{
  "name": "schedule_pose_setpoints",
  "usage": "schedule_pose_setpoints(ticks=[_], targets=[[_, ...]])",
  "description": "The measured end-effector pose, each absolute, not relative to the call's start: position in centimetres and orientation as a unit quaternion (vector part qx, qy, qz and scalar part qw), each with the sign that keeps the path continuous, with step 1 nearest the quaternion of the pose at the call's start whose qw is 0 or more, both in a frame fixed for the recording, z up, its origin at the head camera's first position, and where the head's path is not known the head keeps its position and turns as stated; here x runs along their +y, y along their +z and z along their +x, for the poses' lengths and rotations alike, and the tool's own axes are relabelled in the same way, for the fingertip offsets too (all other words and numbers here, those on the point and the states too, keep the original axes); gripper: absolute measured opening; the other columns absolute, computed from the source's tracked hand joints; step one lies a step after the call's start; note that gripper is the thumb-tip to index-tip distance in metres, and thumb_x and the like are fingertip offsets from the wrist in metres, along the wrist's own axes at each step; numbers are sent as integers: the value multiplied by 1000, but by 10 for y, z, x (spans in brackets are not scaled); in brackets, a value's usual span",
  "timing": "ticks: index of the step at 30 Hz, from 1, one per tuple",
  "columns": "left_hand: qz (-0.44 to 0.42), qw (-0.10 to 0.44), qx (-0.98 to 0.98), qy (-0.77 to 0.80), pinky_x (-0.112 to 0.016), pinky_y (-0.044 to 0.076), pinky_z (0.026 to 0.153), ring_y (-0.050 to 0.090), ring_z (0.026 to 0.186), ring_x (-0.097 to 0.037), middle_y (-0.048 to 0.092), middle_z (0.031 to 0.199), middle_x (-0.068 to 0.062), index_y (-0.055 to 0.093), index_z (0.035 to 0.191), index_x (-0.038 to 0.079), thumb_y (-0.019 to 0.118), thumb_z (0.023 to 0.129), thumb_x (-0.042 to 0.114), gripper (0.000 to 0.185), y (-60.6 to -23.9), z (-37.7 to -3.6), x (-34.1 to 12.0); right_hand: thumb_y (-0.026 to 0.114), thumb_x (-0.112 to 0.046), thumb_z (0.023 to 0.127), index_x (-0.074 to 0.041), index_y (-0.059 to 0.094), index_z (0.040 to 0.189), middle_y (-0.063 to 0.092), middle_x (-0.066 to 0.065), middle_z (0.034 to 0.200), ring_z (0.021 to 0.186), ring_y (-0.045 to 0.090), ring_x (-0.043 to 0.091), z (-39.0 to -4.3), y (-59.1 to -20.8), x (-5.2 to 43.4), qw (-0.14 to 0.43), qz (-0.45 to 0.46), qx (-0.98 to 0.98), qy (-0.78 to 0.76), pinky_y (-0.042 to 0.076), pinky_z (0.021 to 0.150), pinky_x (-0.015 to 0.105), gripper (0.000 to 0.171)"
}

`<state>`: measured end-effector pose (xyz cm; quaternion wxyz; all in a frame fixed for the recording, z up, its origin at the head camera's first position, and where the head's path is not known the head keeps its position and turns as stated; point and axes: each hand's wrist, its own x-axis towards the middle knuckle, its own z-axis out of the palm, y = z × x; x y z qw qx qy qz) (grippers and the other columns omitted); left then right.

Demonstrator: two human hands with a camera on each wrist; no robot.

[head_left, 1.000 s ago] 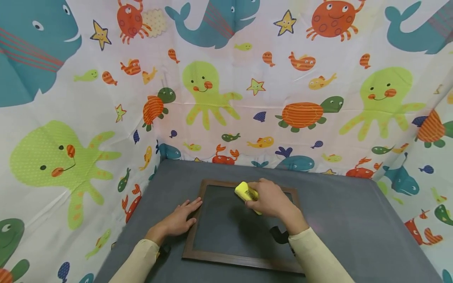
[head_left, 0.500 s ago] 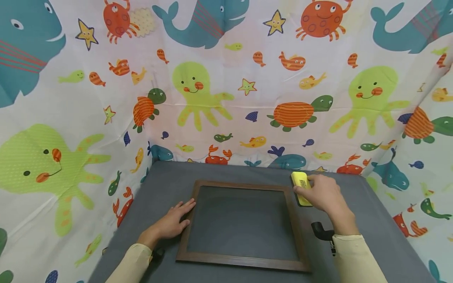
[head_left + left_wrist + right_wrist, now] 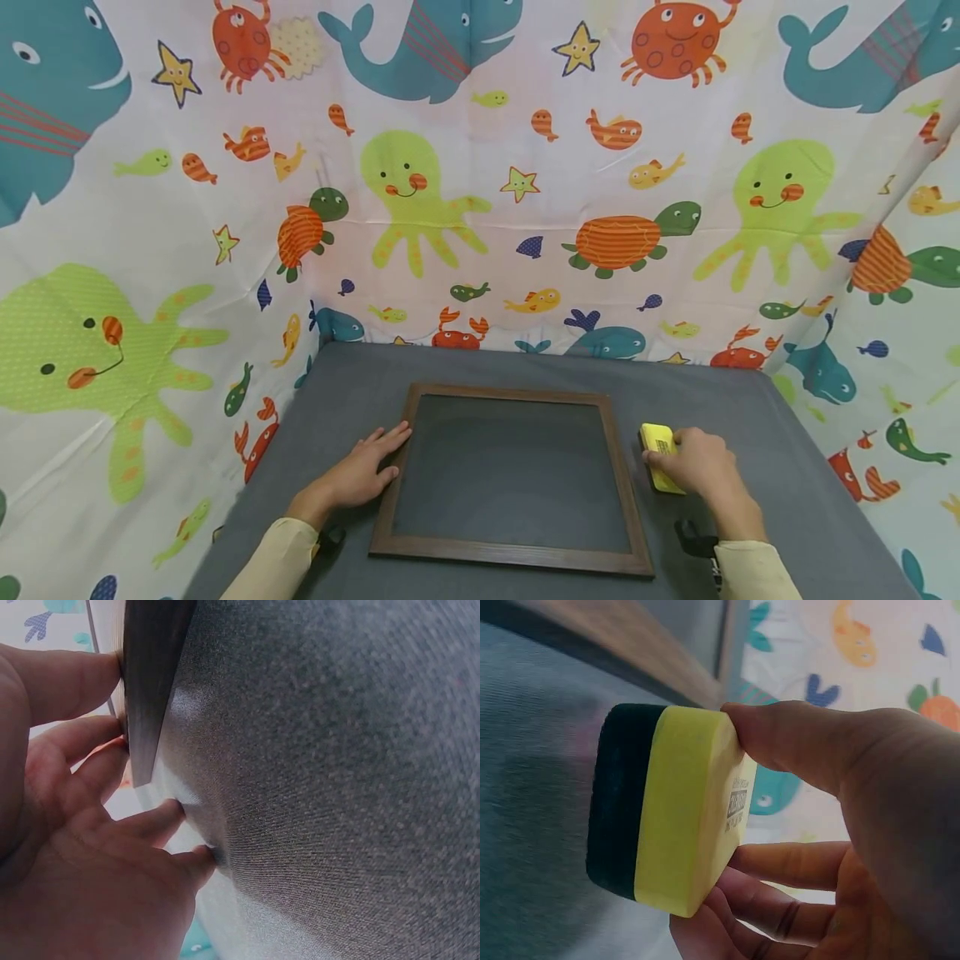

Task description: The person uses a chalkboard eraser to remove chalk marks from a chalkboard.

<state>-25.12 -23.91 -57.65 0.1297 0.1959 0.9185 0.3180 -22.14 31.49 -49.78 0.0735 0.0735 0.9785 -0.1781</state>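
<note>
The right hand (image 3: pixel 699 463) pinches a yellow eraser (image 3: pixel 658 457) between thumb and curled fingers (image 3: pixel 780 911), its dark felt down on the grey table (image 3: pixel 787 500), just right of the framed board (image 3: pixel 510 475). A second ago the eraser was on the board. The left hand (image 3: pixel 358 475) rests flat, fingers spread, against the board's left edge; bare cloth lies beyond both hands.

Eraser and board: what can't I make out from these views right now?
- Eraser label: too small in the head view, skewed and blurred in the right wrist view.
- Eraser's dark pad touching the table or not: unclear in both views; the right hand covers it from above.
- Board surface marks: none legible; the left wrist view shows only its edge, blurred.
- Left hand palm: hidden.
</note>
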Motion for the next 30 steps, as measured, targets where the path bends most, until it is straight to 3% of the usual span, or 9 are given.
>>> schedule_pose_setpoints(ticks=[11, 21, 27, 30], targets=[[201, 138, 914, 325, -81, 5, 128, 10, 168, -52, 21, 184, -8, 34, 173, 11, 63, 110, 7, 70, -576, -249, -240, 85, -50, 91, 15, 67, 118, 67, 19, 92, 83, 60, 33, -218, -530, 309, 95, 102, 974, -176, 50, 75, 50, 73], [210, 139, 913, 320, -81, 6, 128, 11, 168, -53, 21, 184, -10, 34, 173, 9, 63, 111, 7, 69, -574, -249, -239, 86, -50, 90, 17, 63, 124, 65, 22, 95, 85, 59, 35, -214, -530, 306, 99, 107, 974, -176, 52, 75, 50, 79], [215, 144, 921, 293, -79, 16, 129, 18, 166, -54, 25, 183, -11, 36, 172, 8, 65, 109, 9, 69, -569, -251, -240, 82, -52, 95, 19, 62, 126, 66, 23, 96, 85, 61, 35, -213, -528, 308, 114, 89, 973, -177, 54, 75, 50, 80], [214, 134, 923, 290, -77, 23, 128, 22, 165, -53, 25, 182, -14, 36, 172, 7, 66, 110, 11, 69, -567, -252, -244, 77, -53, 99, 20, 60, 131, 70, 33, 111, 99, 69, 47, -214, -519, 312, 103, 62, 979, -162, 60, 83, 59, 82]])
